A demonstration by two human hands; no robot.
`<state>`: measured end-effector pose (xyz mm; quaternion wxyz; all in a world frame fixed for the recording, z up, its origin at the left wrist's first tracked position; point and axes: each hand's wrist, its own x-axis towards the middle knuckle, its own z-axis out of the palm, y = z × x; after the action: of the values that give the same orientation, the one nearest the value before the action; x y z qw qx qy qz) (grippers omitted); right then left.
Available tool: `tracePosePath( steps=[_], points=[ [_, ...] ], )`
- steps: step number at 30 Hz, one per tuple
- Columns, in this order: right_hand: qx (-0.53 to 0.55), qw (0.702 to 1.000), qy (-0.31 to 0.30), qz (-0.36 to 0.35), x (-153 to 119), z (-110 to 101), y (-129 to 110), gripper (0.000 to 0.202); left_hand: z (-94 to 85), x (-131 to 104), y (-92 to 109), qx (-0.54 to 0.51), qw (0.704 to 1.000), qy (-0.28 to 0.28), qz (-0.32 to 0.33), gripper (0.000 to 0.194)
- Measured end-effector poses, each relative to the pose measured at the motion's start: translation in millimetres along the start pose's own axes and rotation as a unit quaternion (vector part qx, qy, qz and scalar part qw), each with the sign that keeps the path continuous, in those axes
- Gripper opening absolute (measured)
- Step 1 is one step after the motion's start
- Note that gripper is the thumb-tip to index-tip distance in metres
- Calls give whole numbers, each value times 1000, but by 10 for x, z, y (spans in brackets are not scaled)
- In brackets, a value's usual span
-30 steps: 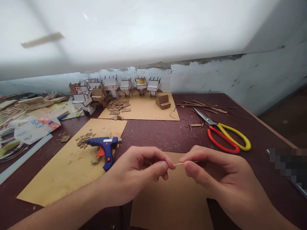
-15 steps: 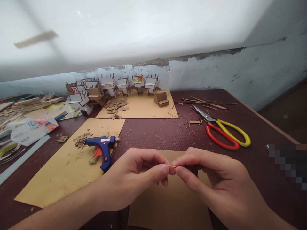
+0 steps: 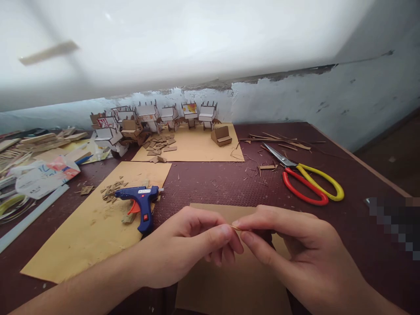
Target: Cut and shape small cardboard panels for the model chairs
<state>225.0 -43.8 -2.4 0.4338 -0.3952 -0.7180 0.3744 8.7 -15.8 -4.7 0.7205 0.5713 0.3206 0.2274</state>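
Between the fingertips of both hands is a small thin tan strip (image 3: 235, 228), mostly hidden by the fingers; it looks like a sliver of cardboard. My left hand (image 3: 197, 245) pinches its left end between thumb and forefinger, with the other fingers loosely curled below. On the other end, my right hand (image 3: 295, 249) closes thumb and forefinger. Both hands are held above a brown cardboard sheet (image 3: 229, 284) at the table's front. Left of my left hand, a blue glue gun (image 3: 142, 203) with an orange trigger lies on a yellow sheet (image 3: 78, 236).
Scissors (image 3: 303, 179) with red and yellow handles lie at the right, beside thin cardboard strips (image 3: 278, 141). Small cardboard models (image 3: 169, 114) line the wall, with cut pieces (image 3: 160, 144) in front. A small brown cardboard model (image 3: 221, 136) stands apart. Wood sticks (image 3: 36, 146) pile up at left.
The strip has tilted slightly between my fingertips. My left hand's lower fingers have shifted right and spread a little below the thumb. Things on the table have stayed in place.
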Motion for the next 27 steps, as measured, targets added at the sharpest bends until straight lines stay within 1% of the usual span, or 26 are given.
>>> tracePosePath(
  steps=[8, 14, 19, 27],
  points=[
    [6, 1000, -6, -8, -20, -10, -1, 27, 4, -6, -19, -6, 1000, -9, -8, 37],
    [8, 1000, -11, -9, 1, -12, -9, 25, -3, -1, -24, -15, 999, -45, -23, 43],
    [-8, 1000, 1, -10, 8, -2, 16, 22, 2, -12, -13, -9, 998, -48, -27, 46],
    [-3, 1000, -12, -13, 0, -11, 23, 26, 4, -15, -13, -1, 998, -53, -27, 47]
  ],
)
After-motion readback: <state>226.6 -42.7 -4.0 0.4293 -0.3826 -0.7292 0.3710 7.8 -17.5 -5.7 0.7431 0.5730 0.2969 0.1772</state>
